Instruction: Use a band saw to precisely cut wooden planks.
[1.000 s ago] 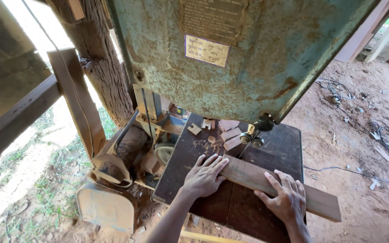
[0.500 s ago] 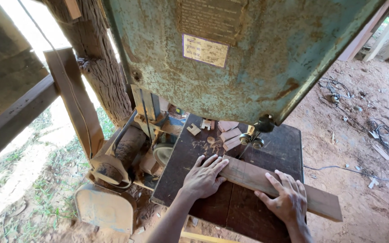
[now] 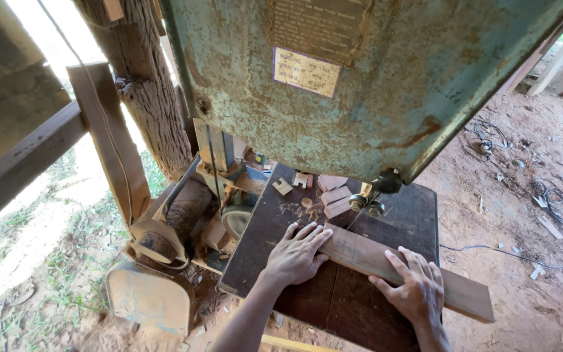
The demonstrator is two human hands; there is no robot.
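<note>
A long wooden board (image 3: 373,257) lies flat across the dark saw table (image 3: 262,234) of an old green bandsaw. My left hand (image 3: 296,254) presses flat on the board's left end, fingers spread. My right hand (image 3: 413,289) rests flat on the board's near edge, further right. The blade guide (image 3: 367,203) hangs just behind the board, between my two hands. The board's right end sticks out past the table edge.
The rusty green saw housing (image 3: 360,85) looms over the table. Small wood offcuts (image 3: 333,195) and sawdust lie at the table's back. A belt-driven motor (image 3: 177,221) sits to the left by a tree-trunk post (image 3: 141,85). Cables (image 3: 555,202) trail over the dirt floor at right.
Both hands and the board stay in nearly the same place; the view has shifted only slightly.
</note>
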